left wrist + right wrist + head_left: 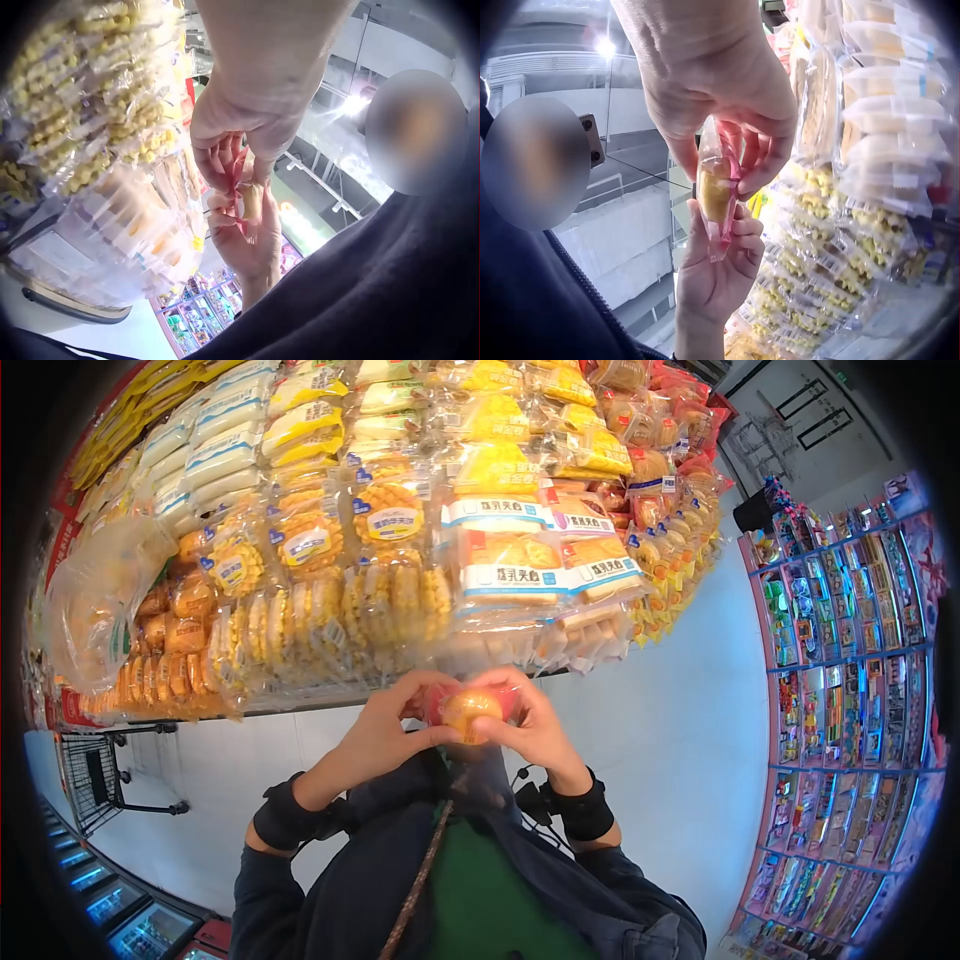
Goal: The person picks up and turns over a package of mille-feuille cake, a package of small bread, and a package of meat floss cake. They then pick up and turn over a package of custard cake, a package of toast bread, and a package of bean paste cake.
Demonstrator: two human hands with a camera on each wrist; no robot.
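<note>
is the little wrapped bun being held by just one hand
No, both the left hand and the right hand pinch the wrapped bun between them.

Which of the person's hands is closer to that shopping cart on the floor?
Left. The left hand holds the wrapped pastry on the side toward the shopping cart; the right hand grips it from the far side.

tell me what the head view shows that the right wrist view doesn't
Only the head view shows the shopping cart at lower left, the aisle shelves of small goods on the right, and both black wrist bands. Only the right wrist view shows the wrapped bun side-on, with its clear, red-edged wrapper standing upright between the fingers. Both show the left hand and right hand pinching the wrapped bun together, in front of the display of packaged bread.
</note>
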